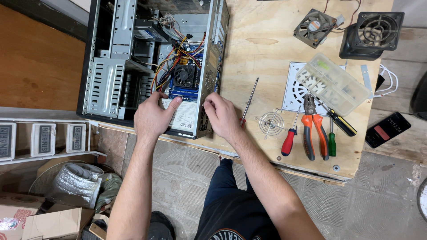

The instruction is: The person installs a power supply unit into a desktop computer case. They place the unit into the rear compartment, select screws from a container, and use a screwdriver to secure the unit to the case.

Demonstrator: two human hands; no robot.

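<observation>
Hands work at the near end of an open grey metal computer case (111,80) lying on its side on the pale plywood table (262,71). The left hand (153,116) presses, fingers closed, on a white-labelled silver power supply box (183,116), seemingly steadying it. The right hand (221,114) pinches the case's edge beside it. Just right of that hand lies a thin red-handled screwdriver (248,103); farther right, orange-handled pliers (312,133), within reach.

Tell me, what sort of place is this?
Probably a home or small repair workshop for computers. An opened desktop computer case lies on a bare plywood workbench, with orange-handled pliers and screwdrivers beside it and loose cooling fans at the far edge.
</observation>
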